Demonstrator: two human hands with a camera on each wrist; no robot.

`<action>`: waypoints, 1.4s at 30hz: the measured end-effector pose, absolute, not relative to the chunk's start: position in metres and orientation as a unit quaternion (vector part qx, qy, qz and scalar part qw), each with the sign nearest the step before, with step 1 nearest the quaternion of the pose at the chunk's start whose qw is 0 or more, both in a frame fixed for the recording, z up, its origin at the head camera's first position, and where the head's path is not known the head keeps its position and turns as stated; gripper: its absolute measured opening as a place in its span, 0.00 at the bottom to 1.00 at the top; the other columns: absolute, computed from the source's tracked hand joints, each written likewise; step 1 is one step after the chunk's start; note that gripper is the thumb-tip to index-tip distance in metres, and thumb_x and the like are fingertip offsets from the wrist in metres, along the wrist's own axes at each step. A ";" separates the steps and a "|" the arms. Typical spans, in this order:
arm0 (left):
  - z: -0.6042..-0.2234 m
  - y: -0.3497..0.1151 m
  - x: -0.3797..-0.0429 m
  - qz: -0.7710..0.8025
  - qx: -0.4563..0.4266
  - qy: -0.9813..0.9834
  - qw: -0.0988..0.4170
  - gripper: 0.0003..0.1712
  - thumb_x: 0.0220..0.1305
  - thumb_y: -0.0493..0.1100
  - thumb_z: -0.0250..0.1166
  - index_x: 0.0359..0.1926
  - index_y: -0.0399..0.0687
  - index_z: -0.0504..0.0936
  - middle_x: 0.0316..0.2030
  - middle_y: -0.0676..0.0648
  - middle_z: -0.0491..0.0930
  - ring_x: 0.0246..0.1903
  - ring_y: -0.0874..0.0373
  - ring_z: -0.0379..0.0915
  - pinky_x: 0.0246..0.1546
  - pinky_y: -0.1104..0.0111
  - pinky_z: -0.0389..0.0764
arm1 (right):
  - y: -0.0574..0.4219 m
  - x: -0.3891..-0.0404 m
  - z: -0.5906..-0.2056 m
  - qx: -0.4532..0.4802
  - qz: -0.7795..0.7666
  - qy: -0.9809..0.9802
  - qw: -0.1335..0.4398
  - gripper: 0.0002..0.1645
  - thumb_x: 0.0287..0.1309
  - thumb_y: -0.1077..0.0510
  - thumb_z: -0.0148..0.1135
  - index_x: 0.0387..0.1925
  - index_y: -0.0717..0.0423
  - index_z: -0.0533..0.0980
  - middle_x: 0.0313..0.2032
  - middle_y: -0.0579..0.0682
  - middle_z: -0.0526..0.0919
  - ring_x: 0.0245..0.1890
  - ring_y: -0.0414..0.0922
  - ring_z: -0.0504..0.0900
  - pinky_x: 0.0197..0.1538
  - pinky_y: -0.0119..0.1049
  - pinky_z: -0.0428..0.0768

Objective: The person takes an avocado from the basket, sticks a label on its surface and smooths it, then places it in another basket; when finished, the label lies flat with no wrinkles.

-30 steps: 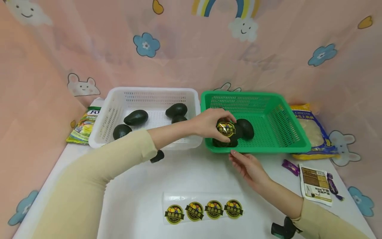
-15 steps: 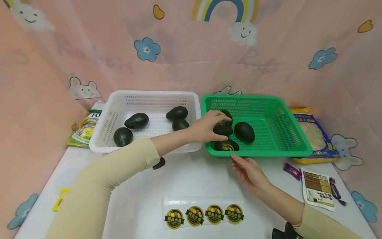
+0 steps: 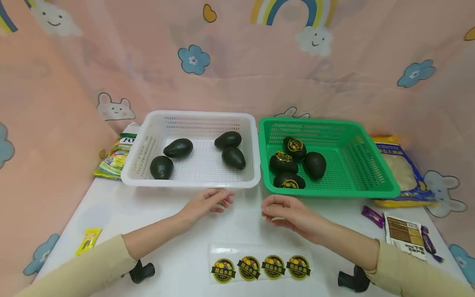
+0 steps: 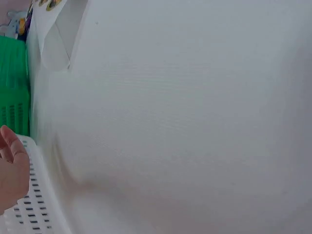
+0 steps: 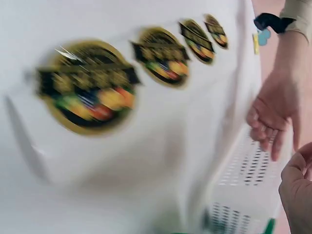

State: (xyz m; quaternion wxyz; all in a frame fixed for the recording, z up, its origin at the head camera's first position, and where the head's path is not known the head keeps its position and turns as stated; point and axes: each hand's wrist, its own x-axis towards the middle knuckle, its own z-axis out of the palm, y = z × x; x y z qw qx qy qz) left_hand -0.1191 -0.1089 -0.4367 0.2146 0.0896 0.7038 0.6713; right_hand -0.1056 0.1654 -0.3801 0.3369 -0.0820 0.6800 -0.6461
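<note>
My left hand is just in front of the white basket, its fingers loosely bent and holding nothing. Across from it, my right hand hovers before the green basket, also with relaxed, bare fingers. Several dark avocados lie in the white basket, one of them near its right side. In the green basket, three avocados carry round black-and-gold stickers, including a middle one; a fourth-side neighbour, an avocado, shows no sticker. Nearer me lies a clear sheet with several round stickers.
A green-yellow food bag leans left of the white basket, a blue-yellow bag right of the green one. A yellow packet lies at left. At right are a brown-white pouch and purple wrapped sweets.
My left hand set a stickered avocado down in the green basket, let go, and drew back left to the front of the white basket. My right hand left the green rim, moving slightly nearer.
</note>
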 end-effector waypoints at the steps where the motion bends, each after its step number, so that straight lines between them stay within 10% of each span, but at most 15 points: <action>1: -0.438 -0.115 -0.121 0.685 0.061 0.697 0.202 0.27 0.72 0.53 0.57 0.54 0.32 0.78 0.44 0.43 0.83 0.45 0.49 0.78 0.47 0.63 0.80 | 0.156 -0.113 -0.370 -0.118 -0.622 0.698 0.336 0.13 0.65 0.55 0.61 0.44 0.60 0.75 0.40 0.54 0.79 0.41 0.48 0.77 0.48 0.38 0.79; 10: -0.440 -0.125 -0.126 0.717 -0.010 0.676 0.172 0.31 0.72 0.56 0.56 0.50 0.28 0.80 0.40 0.46 0.85 0.41 0.57 0.79 0.46 0.65 0.80 | 0.057 -0.227 -0.286 -0.337 -0.440 0.761 0.336 0.16 0.68 0.54 0.57 0.53 0.56 0.75 0.52 0.51 0.78 0.52 0.48 0.75 0.56 0.44 0.76; 19: -0.441 -0.120 -0.124 0.706 -0.004 0.684 0.182 0.33 0.71 0.59 0.56 0.53 0.29 0.79 0.39 0.48 0.85 0.41 0.56 0.78 0.45 0.65 0.80 | 0.032 -0.310 -0.306 -0.250 -0.179 0.866 0.394 0.20 0.68 0.58 0.56 0.60 0.55 0.72 0.57 0.52 0.73 0.59 0.51 0.71 0.55 0.47 0.77; 35: -0.439 -0.127 -0.125 0.701 0.016 0.689 0.185 0.31 0.72 0.58 0.54 0.46 0.32 0.83 0.40 0.43 0.84 0.38 0.57 0.77 0.42 0.66 0.79 | -0.008 -0.307 -0.352 -0.286 -0.209 0.765 0.538 0.32 0.56 0.65 0.68 0.62 0.57 0.70 0.63 0.57 0.67 0.58 0.47 0.73 0.55 0.33 0.77; 42: -0.440 -0.131 -0.122 0.699 0.015 0.692 0.182 0.31 0.72 0.58 0.54 0.49 0.29 0.81 0.39 0.47 0.84 0.39 0.57 0.77 0.43 0.65 0.80 | -0.013 -0.310 -0.373 -0.304 -0.198 0.740 0.567 0.39 0.52 0.59 0.73 0.65 0.42 0.69 0.64 0.48 0.66 0.62 0.45 0.69 0.55 0.39 0.77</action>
